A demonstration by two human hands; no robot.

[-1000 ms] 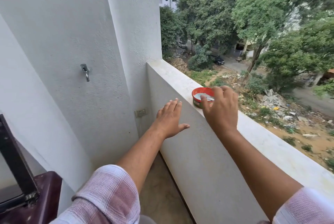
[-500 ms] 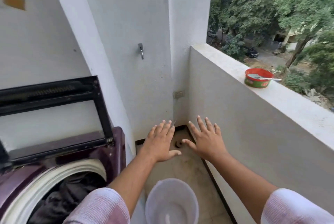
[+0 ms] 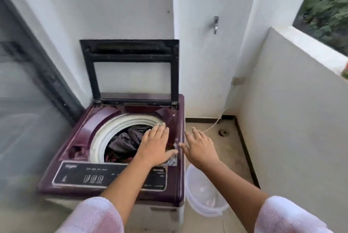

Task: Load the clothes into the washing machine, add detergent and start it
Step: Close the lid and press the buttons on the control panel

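Observation:
A purple top-loading washing machine (image 3: 79,138) stands on the balcony floor with its lid (image 3: 130,70) raised against the wall. Dark clothes (image 3: 126,142) fill the white-rimmed drum. A black control panel (image 3: 82,175) runs along its front edge. My left hand (image 3: 156,144) hovers flat, fingers straight, over the drum's right rim. Beside the machine's right edge, my right hand (image 3: 200,147) is spread open in the air and holds nothing. The detergent tub shows only as a red sliver (image 3: 346,70) at the frame's right edge, on the parapet.
A clear plastic bucket (image 3: 203,195) stands on the floor right of the machine. The white parapet wall (image 3: 293,119) bounds the right side, a glass sliding door (image 3: 24,110) the left. A tap (image 3: 215,24), a socket (image 3: 238,80) and a floor drain (image 3: 223,132) lie beyond.
My view swung left from the parapet and detergent tub to the machine. My right hand let go of the spoon in the tub; both hands now hover open by the drum.

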